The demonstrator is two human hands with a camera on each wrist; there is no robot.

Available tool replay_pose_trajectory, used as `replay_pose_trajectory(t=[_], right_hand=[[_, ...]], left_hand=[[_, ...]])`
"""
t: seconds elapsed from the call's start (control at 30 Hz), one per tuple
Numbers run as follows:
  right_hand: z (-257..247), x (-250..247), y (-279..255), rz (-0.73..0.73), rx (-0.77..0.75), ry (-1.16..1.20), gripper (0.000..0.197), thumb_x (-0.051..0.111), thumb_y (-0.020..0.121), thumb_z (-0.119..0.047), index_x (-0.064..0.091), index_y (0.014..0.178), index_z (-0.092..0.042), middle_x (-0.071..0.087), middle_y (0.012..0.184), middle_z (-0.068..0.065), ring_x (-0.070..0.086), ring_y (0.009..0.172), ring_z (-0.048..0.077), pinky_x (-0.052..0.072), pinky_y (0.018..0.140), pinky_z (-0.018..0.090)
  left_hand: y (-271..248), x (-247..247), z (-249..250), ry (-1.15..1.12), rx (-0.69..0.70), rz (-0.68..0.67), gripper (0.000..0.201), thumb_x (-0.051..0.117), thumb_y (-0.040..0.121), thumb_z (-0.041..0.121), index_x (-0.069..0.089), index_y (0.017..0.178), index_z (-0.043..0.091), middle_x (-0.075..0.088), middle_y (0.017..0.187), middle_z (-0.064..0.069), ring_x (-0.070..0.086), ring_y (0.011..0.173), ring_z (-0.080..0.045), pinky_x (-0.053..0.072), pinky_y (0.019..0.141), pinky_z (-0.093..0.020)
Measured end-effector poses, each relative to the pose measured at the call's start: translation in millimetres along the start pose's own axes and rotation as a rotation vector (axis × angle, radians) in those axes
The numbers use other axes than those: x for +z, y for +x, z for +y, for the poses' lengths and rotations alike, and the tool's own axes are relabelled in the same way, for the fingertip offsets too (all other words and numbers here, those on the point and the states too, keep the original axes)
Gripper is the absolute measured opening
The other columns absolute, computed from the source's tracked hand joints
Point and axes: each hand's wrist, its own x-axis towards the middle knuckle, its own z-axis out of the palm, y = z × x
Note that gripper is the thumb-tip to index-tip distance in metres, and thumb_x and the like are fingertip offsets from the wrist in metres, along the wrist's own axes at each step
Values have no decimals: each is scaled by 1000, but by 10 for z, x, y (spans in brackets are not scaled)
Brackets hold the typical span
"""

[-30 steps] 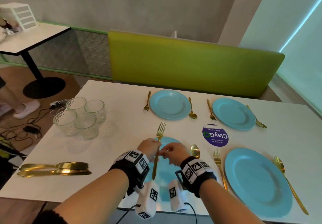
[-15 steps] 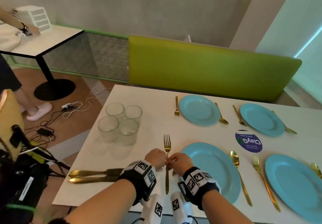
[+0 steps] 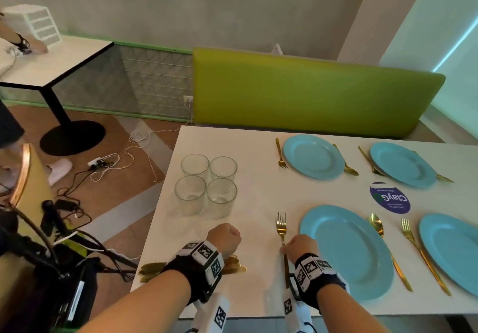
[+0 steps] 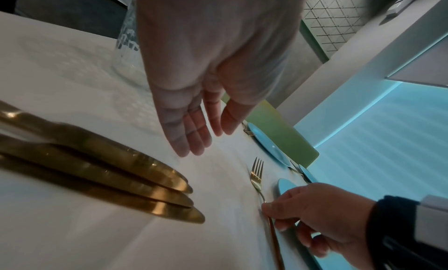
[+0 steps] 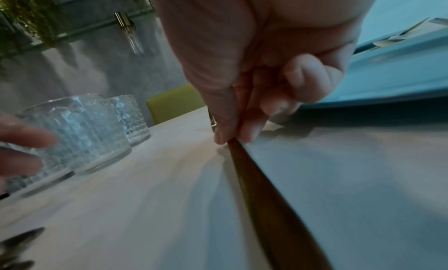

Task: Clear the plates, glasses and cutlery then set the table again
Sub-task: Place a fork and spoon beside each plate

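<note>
White bench, four places laid. Right hand pinching gold fork handle, now flat beside near-left blue round plate. Left hand released, open above stacked gold knives. Likely knives next.

Head cam looks down; wrist cams low, sharing fork.
</note>
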Motion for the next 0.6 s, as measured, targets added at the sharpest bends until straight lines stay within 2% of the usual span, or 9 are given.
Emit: replay_pose_trajectory(t=[0.13,0.23,0.27,0.37,0.5,0.57,0.6], right_hand=[[27,9,53,47,60,18,34,65,83,-32,66,107,-8,69,109,8,64,103,23,50,79,25],[45,-11,68,83,103,42,35,69,81,-30,63,106,-6,67,107,8,64,100,23,46,71,24],[59,-21,70,89,116,48,36,69,80,-30,62,105,-6,66,103,8,64,95,24,44,67,23],[127,-40,106,115,137,62,34,71,77,-33,62,97,-7,60,87,6,56,76,23,41,61,22],[204,-37,130,124,149,68,38,72,76,-38,62,95,-7,65,90,8,53,72,21,41,60,22],[223,-27,131,135,147,57,35,72,76,-39,59,89,-9,61,85,6,53,72,21,42,60,23],[227,-22,124,137,147,52,34,72,77,-40,56,85,-11,58,83,5,53,72,21,42,60,23]], left_hand=[[68,-32,9,9,32,-2,23,52,91,20,62,109,12,61,122,-9,59,115,-26,49,100,-37],[100,-63,39,3,48,-2,13,52,90,20,61,99,16,63,119,-9,59,114,-26,49,100,-36],[100,-71,42,2,56,-1,7,52,90,20,59,92,19,63,118,-10,59,114,-27,49,99,-36],[97,-106,34,0,73,12,16,52,90,19,51,76,25,64,117,-10,59,113,-27,50,98,-37],[92,-168,-17,22,61,23,6,53,90,20,54,85,22,64,117,-8,60,112,-26,49,99,-37],[102,-195,-58,39,55,39,10,53,90,19,54,81,24,64,117,-8,60,111,-25,49,99,-36],[103,-210,-76,53,47,41,7,54,90,19,56,84,24,63,117,-7,60,111,-24,49,99,-34]])
